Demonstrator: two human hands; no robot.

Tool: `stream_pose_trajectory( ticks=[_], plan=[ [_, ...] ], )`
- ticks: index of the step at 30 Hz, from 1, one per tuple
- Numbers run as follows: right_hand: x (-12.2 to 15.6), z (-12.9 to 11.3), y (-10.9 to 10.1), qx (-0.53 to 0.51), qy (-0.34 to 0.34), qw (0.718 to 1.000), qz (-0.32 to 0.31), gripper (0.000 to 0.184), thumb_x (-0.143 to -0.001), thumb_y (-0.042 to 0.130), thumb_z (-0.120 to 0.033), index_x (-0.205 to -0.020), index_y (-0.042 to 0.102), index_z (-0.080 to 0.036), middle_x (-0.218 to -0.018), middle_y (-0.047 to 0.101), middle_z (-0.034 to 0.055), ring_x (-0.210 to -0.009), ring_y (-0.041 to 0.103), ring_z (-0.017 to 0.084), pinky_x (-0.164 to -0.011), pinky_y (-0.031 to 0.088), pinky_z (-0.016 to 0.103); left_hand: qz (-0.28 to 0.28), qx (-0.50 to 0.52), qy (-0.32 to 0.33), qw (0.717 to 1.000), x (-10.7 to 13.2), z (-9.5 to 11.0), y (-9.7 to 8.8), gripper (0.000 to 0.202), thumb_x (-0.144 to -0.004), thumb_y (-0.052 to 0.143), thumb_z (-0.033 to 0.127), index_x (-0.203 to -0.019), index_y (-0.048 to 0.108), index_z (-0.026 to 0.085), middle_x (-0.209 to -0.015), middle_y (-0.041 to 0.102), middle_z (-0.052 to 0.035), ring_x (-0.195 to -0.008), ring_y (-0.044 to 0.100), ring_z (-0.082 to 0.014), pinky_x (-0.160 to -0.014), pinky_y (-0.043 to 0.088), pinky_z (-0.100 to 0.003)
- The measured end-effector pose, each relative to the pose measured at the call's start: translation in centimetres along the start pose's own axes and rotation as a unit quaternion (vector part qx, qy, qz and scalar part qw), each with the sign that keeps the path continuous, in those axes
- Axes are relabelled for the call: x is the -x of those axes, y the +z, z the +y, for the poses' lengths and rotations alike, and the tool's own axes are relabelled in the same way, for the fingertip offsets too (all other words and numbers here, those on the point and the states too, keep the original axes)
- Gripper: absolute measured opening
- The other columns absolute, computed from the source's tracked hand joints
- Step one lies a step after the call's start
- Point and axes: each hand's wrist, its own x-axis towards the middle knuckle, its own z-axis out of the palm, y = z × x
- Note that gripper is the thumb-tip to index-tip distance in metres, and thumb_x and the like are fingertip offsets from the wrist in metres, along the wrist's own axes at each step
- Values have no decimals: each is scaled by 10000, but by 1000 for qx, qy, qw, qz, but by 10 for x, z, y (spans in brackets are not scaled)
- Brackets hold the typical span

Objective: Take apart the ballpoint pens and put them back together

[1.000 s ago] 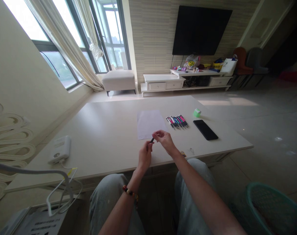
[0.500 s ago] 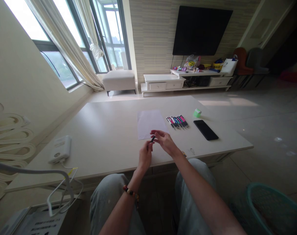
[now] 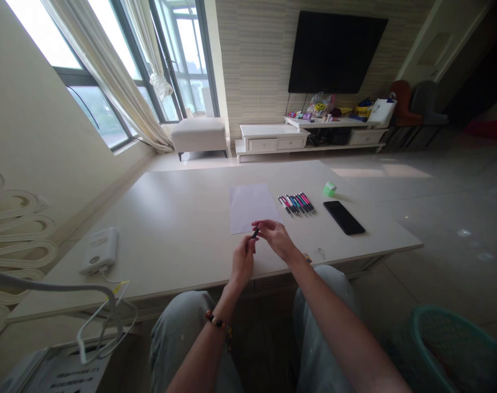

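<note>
Item held: short black cylinder (image 3: 255,233), possibly a pen barrel; detail too small to confirm. Held above the desk (image 3: 170,218), near the lower corner of the sheet, toward the near edge.

Left hand (image 3: 242,263): fingers pinch the lower end of the cylinder; grip pressed together. Beaded bracelet (image 3: 217,322) on the wrist.

Right hand (image 3: 275,237): fingertips (image 3: 261,224) pressed against the upper end of the cylinder; grip closed on it, thumb contact not clearly visible.

Nearest items: sheet of white paper (image 3: 249,208) just beyond the hands, its lower edge close to the right hand's fingers. Row of multicoloured pens (image 3: 296,204) lies side by side between the sheet and a black smartphone (image 3: 343,217), which lies face-up toward the desk's right edge.

Other desk items: green block (image 3: 330,189) beyond the phone, near the far edge; white power unit (image 3: 100,250) at the left edge.

Change from earlier frames: hands and cylinder hold nearly the same position, with only slight finger adjustment; cylinder remains pinched between both hands. Sheet, pens, phone and block show no displacement.
</note>
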Motion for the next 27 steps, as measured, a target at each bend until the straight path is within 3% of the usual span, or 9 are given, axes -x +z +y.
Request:
stream_pose_trajectory(
  ticks=[2, 6, 10, 14, 19, 24, 27],
  plan=[
    [0, 0, -1, 8, -10, 999, 31, 227, -621, 753, -358, -730, 675, -175, -817, 667, 48, -765, 584, 160, -712, 463, 306, -3, 2, -2, 1000, 0, 0, 0, 310, -860, 388, 410, -901, 590, 179, -586, 466, 36, -558, 443, -118, -558, 334, -226],
    [0, 1, -2, -36, 19, 999, -21, 260, -660, 721, -384, -824, 687, -185, -859, 672, 55, -784, 592, 170, -704, 464, 317, -4, 1, 1, 1000, 1, 0, 0, 308, -866, 382, 403, -919, 585, 178, -597, 468, 35, -562, 440, -116, -556, 332, -225],
    [0, 3, -2, 4, -10, 999, 30, 223, -601, 774, -332, -725, 674, -176, -743, 666, 24, -723, 586, 148, -708, 450, 294, -11, -2, -1, 1000, 0, 2, -1, 311, -867, 377, 404, -885, 585, 174, -587, 462, 36, -561, 438, -115, -565, 333, -228],
    [1, 4, 1, -44, 29, 998, -22, 311, -656, 718, -412, -846, 681, -168, -832, 681, 62, -776, 602, 172, -717, 460, 317, -7, 16, 5, 1000, 0, 1, -1, 308, -868, 382, 409, -893, 578, 173, -595, 458, 34, -572, 436, -114, -574, 341, -227],
    [1, 7, 4, -2, 1, 998, 65, 258, -554, 793, -338, -663, 630, -171, -704, 660, 15, -673, 577, 138, -647, 450, 273, -25, 26, -4, 999, 0, -2, 1, 341, -865, 384, 430, -874, 599, 165, -580, 465, 30, -546, 429, -107, -542, 336, -220],
    [1, 9, 5, -47, 30, 998, 10, 300, -658, 713, -407, -838, 673, -170, -860, 686, 67, -752, 598, 160, -659, 456, 287, -5, 46, 1, 999, -2, -1, -2, 347, -857, 405, 446, -842, 594, 155, -576, 478, 26, -525, 424, -97, -525, 340, -213],
    [0, 11, 5, -41, 9, 999, 32, 251, -641, 733, -365, -787, 671, -172, -791, 689, 52, -736, 606, 161, -676, 453, 295, -32, 66, -2, 997, -2, 2, -3, 360, -849, 420, 464, -832, 600, 153, -565, 501, 24, -494, 417, -89, -501, 339, -207]
  ],
)
